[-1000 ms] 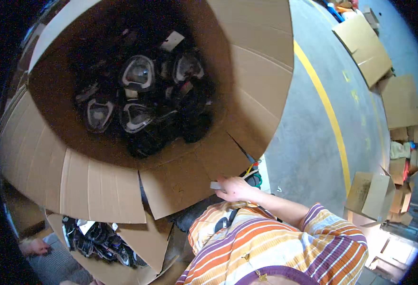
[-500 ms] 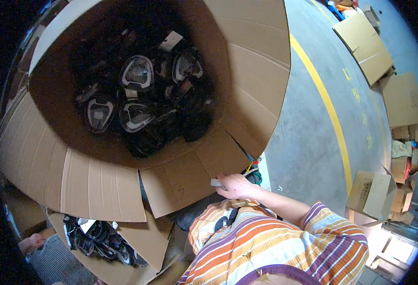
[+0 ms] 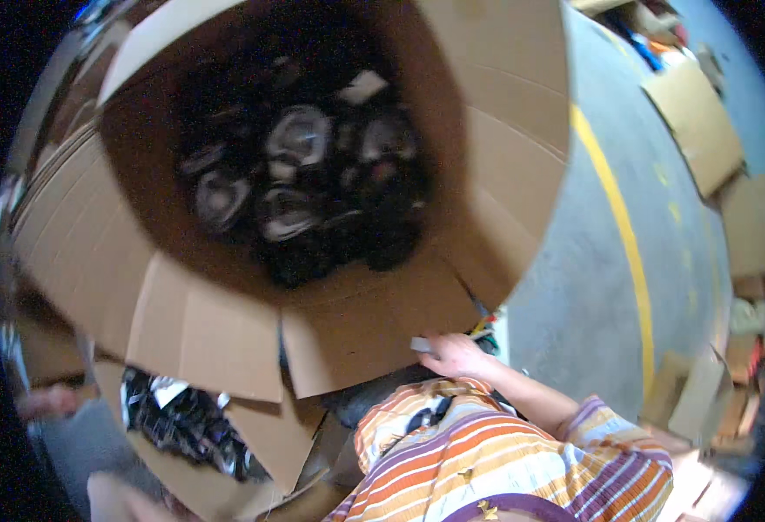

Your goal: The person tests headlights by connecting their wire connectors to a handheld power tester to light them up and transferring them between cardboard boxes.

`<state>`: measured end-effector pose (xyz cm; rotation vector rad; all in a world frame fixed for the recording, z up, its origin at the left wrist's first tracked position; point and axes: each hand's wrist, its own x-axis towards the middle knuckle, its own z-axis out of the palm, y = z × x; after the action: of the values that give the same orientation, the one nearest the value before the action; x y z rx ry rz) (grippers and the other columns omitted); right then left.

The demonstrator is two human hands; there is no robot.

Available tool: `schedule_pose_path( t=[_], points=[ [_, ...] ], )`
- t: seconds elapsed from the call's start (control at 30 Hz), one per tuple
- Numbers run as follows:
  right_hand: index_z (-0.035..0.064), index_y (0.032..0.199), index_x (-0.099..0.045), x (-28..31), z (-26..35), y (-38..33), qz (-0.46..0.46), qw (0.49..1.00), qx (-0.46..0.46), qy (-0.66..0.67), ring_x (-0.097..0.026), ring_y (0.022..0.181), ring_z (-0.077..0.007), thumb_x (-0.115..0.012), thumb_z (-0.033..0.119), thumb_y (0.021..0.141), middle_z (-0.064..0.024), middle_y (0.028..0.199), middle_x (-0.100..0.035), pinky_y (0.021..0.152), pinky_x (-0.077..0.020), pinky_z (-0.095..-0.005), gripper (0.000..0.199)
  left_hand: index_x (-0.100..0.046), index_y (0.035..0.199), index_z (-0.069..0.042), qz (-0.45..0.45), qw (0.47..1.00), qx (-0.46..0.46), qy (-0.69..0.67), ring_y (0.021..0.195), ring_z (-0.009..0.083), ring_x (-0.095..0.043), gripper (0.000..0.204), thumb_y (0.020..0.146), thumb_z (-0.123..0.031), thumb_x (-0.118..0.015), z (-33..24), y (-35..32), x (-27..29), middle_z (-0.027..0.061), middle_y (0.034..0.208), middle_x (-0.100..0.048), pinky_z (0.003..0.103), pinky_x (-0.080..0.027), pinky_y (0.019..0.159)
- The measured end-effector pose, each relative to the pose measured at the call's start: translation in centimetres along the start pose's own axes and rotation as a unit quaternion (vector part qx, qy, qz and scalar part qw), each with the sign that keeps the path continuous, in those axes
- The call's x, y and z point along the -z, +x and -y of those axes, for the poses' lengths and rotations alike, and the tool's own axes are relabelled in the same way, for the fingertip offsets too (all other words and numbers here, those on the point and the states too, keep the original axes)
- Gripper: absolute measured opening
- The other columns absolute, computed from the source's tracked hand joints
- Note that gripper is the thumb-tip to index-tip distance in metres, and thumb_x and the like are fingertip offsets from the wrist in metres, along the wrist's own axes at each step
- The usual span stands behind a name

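My right hand (image 3: 459, 357) is at the near flap of a large cardboard box (image 3: 365, 344). Its fingers are closed on a small pale grey piece (image 3: 422, 345), whose kind I cannot make out. Inside the box lie several black items with pale-rimmed oval parts (image 3: 300, 135), blurred and dark, some with white tags (image 3: 365, 87). My left hand is not in view. Near my left side stands a smaller open carton (image 3: 265, 439) with more black items (image 3: 187, 426) and a white tag in it.
Another person's hand (image 3: 52, 401) and grey-clad limb (image 3: 87, 439) show at the lower left, with blurred bare skin (image 3: 121, 502) below. A yellow line (image 3: 617, 209) crosses the grey floor at right. Flattened cardboard (image 3: 696, 126) and cartons (image 3: 700, 400) line the far right.
The view has shifted, so the large box and my right hand appear farther right, and the picture is blurred. Bare skin has come further into view at the lower left. My right hand keeps its grip.
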<state>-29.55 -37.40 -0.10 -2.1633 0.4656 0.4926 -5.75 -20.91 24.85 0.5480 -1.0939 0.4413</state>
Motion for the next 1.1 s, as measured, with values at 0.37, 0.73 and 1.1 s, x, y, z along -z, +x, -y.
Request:
schedule_pose_path(
  t=[0.37, 0.73, 1.1],
  points=[
    [-0.0042, 0.088, -0.045, -1.3, -0.6, -0.3, -0.035, 0.998, -0.051, -0.005, -0.047, 0.075, -0.0377, -0.047, 0.031, 0.066, -0.0252, 0.077, -0.049, 0.065, -0.0385, -0.0398, 0.041, -0.043, 0.095, -0.002, -0.050, 0.925, 0.040, 0.374, 0.083, 0.0241, -0.044, 0.058, 0.074, -0.052, -0.022, -7.9, -2.8, 2.6, 0.0170, 0.087, -0.047, 0.035, -0.034, 0.074],
    [-0.0047, 0.089, -0.040, -1.3, -1.4, 1.4, -0.045, 0.999, 0.008, 0.024, -0.048, 0.077, -0.0288, -0.045, 0.019, 0.067, -0.0203, 0.081, -0.049, 0.064, -0.0378, -0.0331, 0.032, -0.048, 0.082, 0.001, -0.056, 0.613, 0.245, 0.749, 0.069, 0.0152, -0.050, 0.015, 0.076, -0.011, -0.042, -11.5, -15.6, 13.1, 0.0101, 0.079, -0.051, 0.024, -0.040, 0.062],
    [-0.0055, 0.100, -0.038, -0.3, -0.3, 0.7, 0.057, 0.996, -0.064, 0.012, -0.038, 0.096, -0.0322, -0.046, 0.032, 0.067, -0.0262, 0.097, -0.042, 0.079, -0.0303, -0.0312, 0.051, -0.047, 0.074, -0.002, -0.091, 0.836, 0.196, 0.505, 0.057, 0.0048, -0.038, 0.005, 0.071, -0.006, -0.046, -9.1, -6.8, 6.5, 0.0035, 0.069, -0.046, 0.016, -0.028, 0.047]
  ],
)
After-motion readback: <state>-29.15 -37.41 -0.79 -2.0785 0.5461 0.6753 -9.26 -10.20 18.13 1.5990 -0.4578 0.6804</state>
